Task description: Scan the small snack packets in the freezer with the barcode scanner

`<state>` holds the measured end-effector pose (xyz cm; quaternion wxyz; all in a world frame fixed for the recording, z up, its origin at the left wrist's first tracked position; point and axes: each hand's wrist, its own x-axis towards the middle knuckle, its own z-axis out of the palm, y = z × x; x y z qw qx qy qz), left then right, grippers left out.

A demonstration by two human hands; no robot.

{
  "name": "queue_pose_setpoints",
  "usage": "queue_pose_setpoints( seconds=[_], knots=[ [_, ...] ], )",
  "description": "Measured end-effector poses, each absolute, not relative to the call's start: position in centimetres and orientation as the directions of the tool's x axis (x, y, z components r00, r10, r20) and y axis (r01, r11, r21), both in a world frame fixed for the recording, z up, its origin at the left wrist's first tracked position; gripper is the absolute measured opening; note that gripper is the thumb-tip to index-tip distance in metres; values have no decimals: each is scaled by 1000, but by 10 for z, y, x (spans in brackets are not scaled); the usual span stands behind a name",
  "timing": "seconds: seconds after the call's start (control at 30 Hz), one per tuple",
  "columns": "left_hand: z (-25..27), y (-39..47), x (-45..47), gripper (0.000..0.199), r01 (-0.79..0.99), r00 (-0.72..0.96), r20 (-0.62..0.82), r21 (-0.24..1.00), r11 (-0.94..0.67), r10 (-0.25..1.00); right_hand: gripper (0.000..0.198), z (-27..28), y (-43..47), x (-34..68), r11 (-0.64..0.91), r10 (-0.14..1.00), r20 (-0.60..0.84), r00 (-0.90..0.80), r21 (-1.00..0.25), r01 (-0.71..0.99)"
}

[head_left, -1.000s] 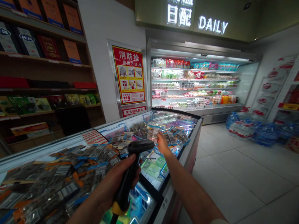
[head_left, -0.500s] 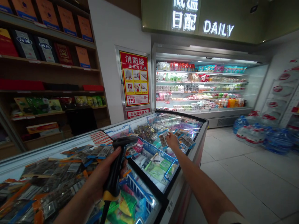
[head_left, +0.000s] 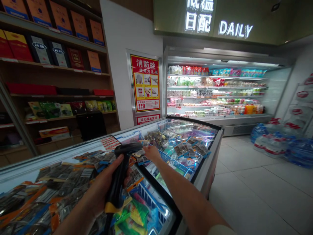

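My left hand (head_left: pixel 107 182) is wrapped around the handle of a black and yellow barcode scanner (head_left: pixel 117 182), its head pointing right. Just past the scanner head, my right hand (head_left: pixel 152 153) has its fingers closed on a small flat packet (head_left: pixel 140 158) with dark contents; the scanner partly hides it. Below the scanner lies another packet (head_left: pixel 134 178) with an orange edge. Many similar packets (head_left: pixel 63 182) with orange or blue edges are heaped on the freezer's glass top at left. A smaller group of packets (head_left: pixel 187 148) lies farther along the glass.
Beneath the glass of the chest freezer (head_left: pixel 207 173), blue baskets (head_left: pixel 151 199) hold bagged goods. Shelves of boxes (head_left: pixel 61 55) stand at left, a lit open refrigerator (head_left: pixel 215 91) behind, and bottled water packs (head_left: pixel 271 143) on the floor at right.
My right hand has moved left and toward me, from the far group of packets to beside the scanner head, bringing a packet. The view has turned slightly left. My left hand still grips the scanner.
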<state>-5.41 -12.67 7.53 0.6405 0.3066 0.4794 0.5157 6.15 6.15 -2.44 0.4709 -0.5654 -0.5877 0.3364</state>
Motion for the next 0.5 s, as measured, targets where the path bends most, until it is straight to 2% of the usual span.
queue_pose_setpoints(
  seconds=[0.1,0.17,0.3,0.43,0.5],
  knots=[
    [78,-128,-53,24,-373,1,-302,884,281,953,31,-26,57,40,69,983,129,131,-920,385],
    [78,-129,-52,24,-374,-5,-288,889,265,958,33,-30,57,37,63,983,119,141,-934,353],
    [76,-128,-51,23,-364,11,-263,898,248,965,32,-39,59,50,55,990,77,118,-983,176],
    [69,-128,-48,24,-353,65,-254,899,260,965,41,-42,55,80,-32,996,-30,85,-999,25],
    [63,-127,-46,25,-337,102,-241,905,261,965,37,-41,48,99,-77,996,-79,29,-995,-66]
  ],
)
